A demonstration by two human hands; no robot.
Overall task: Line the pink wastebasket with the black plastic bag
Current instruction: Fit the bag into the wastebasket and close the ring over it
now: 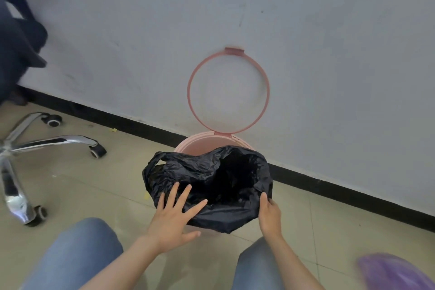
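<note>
The pink wastebasket stands on the floor against the wall, its ring-shaped lid flipped up and leaning on the wall. The black plastic bag sits in its mouth, opened wide and draped over the near rim, hiding most of the basket. One bag handle loops out at the left. My left hand rests flat on the bag's near left side with fingers spread. My right hand pinches the bag's edge at the near right.
An office chair's chrome star base with casters stands at the left, its dark seat above. A black skirting strip runs along the wall. My knees in blue jeans fill the bottom. Something purple lies at the bottom right.
</note>
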